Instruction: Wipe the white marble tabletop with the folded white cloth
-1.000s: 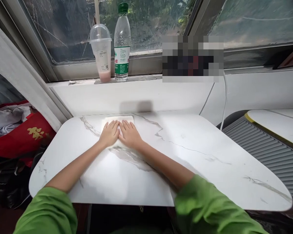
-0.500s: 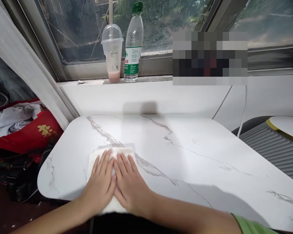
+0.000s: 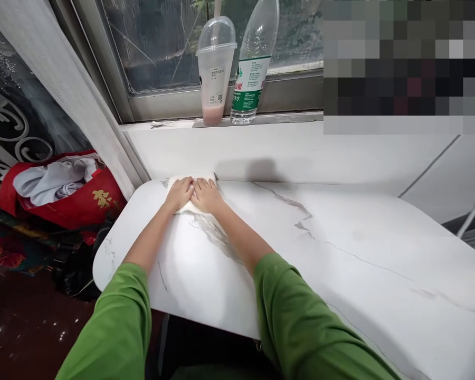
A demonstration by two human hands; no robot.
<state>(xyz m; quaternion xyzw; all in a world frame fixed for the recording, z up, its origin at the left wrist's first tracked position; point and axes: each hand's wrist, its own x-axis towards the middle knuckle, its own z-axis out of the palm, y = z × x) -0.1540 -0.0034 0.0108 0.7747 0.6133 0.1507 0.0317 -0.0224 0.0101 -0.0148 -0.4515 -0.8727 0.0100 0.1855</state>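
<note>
A white cloth (image 3: 192, 208) lies flat at the far edge of the white marbled table (image 3: 214, 274), its back edge against the wall. On its left part rests my left hand (image 3: 179, 193), palm down with the fingers stretched out. My right hand (image 3: 206, 195) is spread flat on the cloth's right part, close beside the left one. Both arms reach forward across the table in green sleeves. Neither hand is closed round anything; the palms only press on the cloth.
On the window sill stand a plastic cup (image 3: 216, 79) with pink drink and a clear bottle (image 3: 253, 74) with a green label. A red bag (image 3: 73, 203) with pale fabric sits left of the table. A white cable (image 3: 474, 211) hangs at the right.
Both hands have moved forward with the cloth, from the near part of the table to its far edge by the wall. The view has shifted, and more of both green sleeves shows.
</note>
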